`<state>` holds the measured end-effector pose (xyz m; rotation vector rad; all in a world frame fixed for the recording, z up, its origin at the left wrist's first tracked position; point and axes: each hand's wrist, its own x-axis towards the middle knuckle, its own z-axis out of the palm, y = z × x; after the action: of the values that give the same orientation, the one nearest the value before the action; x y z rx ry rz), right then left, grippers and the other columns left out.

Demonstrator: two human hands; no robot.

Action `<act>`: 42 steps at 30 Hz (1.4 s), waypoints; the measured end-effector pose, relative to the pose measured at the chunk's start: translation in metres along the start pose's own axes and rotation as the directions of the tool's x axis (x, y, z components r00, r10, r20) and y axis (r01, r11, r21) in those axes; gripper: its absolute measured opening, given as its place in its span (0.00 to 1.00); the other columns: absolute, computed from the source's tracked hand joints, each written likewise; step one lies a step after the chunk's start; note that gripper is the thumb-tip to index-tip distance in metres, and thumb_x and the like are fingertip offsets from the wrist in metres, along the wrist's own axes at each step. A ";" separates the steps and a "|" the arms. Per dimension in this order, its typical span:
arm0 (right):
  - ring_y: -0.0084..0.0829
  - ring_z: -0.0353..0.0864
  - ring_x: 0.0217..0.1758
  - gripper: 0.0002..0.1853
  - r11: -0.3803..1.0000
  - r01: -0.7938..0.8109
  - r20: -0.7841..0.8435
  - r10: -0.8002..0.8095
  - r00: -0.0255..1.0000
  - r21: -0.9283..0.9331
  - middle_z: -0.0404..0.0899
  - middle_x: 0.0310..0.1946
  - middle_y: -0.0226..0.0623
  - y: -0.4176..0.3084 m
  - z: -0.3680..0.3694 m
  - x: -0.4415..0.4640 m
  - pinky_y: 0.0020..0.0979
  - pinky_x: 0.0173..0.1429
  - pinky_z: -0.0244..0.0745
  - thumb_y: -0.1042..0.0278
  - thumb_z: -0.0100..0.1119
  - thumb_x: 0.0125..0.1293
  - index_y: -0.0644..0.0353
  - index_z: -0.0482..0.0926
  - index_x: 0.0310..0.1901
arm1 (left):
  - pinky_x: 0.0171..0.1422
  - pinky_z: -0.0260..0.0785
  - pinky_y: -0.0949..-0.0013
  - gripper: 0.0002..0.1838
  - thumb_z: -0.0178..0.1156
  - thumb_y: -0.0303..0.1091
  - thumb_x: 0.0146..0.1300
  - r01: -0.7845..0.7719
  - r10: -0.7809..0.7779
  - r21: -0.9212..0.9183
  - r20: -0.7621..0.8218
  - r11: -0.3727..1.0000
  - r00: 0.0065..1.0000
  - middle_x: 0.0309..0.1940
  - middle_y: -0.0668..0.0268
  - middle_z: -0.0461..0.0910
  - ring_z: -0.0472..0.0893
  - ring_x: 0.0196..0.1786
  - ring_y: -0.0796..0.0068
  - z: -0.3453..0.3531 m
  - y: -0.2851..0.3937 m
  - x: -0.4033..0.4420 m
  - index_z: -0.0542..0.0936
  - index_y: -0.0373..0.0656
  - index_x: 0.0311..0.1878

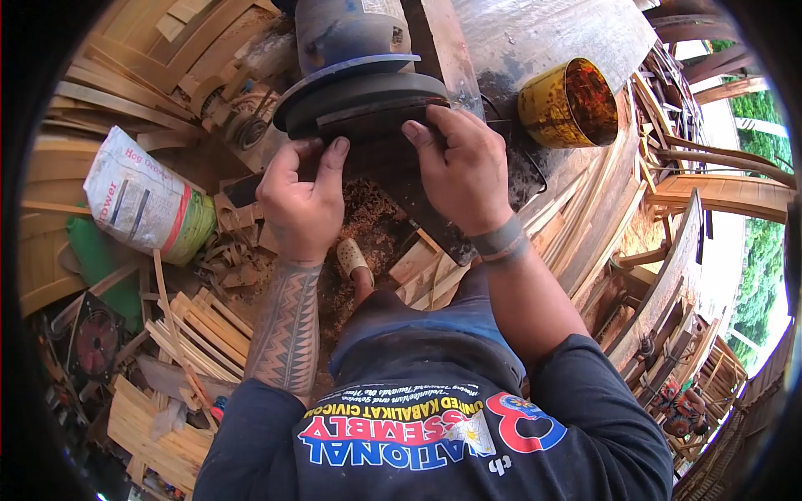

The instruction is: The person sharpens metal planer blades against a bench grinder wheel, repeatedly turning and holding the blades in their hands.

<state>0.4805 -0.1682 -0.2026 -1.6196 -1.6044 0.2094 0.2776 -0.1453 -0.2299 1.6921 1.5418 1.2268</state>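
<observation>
A bench grinder's wheel point(357, 96) stands in front of me, with its blue-grey motor housing point(351, 35) behind it. Along the near side of the wheel runs a long, flat, dark metal blade point(376, 115), its ends pinched in my two hands. My left hand point(302, 196) is closed at the blade's left end, thumb up. At the other end, my right hand point(469, 163) grips with curled fingers and the thumb pointing inward. Whether the blade touches the wheel I cannot tell for certain.
A yellow stained can point(547, 104) stands on the bench point(535, 37) to the right. On the left lie a feed sack point(138, 196) and stacked wood strips point(213, 330). Wood shavings point(368, 213) cover the floor below, and more boards point(576, 225) lie at right.
</observation>
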 end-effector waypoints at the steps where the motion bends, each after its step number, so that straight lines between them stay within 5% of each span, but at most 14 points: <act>1: 0.55 0.86 0.39 0.10 1.000 -0.009 0.007 0.009 1.000 0.000 0.85 0.36 0.49 -0.001 0.000 0.000 0.48 0.43 0.82 0.66 0.73 0.72 0.64 0.86 0.44 | 0.50 0.78 0.68 0.23 0.80 0.47 0.71 -0.001 0.001 -0.001 -0.001 1.000 1.000 0.36 0.60 0.90 0.84 0.39 0.74 0.000 -0.001 0.000 0.88 0.31 0.46; 23: 0.55 0.86 0.38 0.09 0.994 -0.099 -0.019 0.099 0.995 -0.036 0.84 0.35 0.49 0.021 -0.037 0.004 0.49 0.43 0.80 0.66 0.72 0.73 0.63 0.86 0.43 | 0.48 0.79 0.68 0.20 0.80 0.42 0.71 -0.063 0.065 -0.053 0.038 0.997 0.997 0.35 0.59 0.90 0.85 0.38 0.75 0.038 0.024 0.000 0.88 0.32 0.44; 26: 0.54 0.86 0.38 0.09 0.993 -0.118 -0.010 0.118 0.993 -0.014 0.84 0.34 0.48 0.029 -0.042 0.003 0.48 0.43 0.80 0.66 0.72 0.72 0.63 0.87 0.44 | 0.48 0.82 0.58 0.16 0.81 0.38 0.67 -0.078 0.081 -0.069 0.038 0.995 0.996 0.36 0.51 0.91 0.91 0.38 0.54 0.045 0.034 0.000 0.88 0.33 0.42; 42: 0.50 0.86 0.37 0.10 0.992 -0.126 -0.073 0.125 0.989 -0.008 0.86 0.34 0.47 0.054 -0.063 0.001 0.45 0.44 0.80 0.65 0.73 0.73 0.62 0.90 0.48 | 0.46 0.82 0.56 0.16 0.81 0.38 0.67 -0.122 0.127 -0.081 0.053 0.989 0.991 0.36 0.51 0.90 0.90 0.38 0.51 0.075 0.051 -0.003 0.88 0.34 0.43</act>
<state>0.5612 -0.1860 -0.1961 -1.7203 -1.4528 0.2042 0.3680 -0.1448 -0.2199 1.7803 1.3550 1.2714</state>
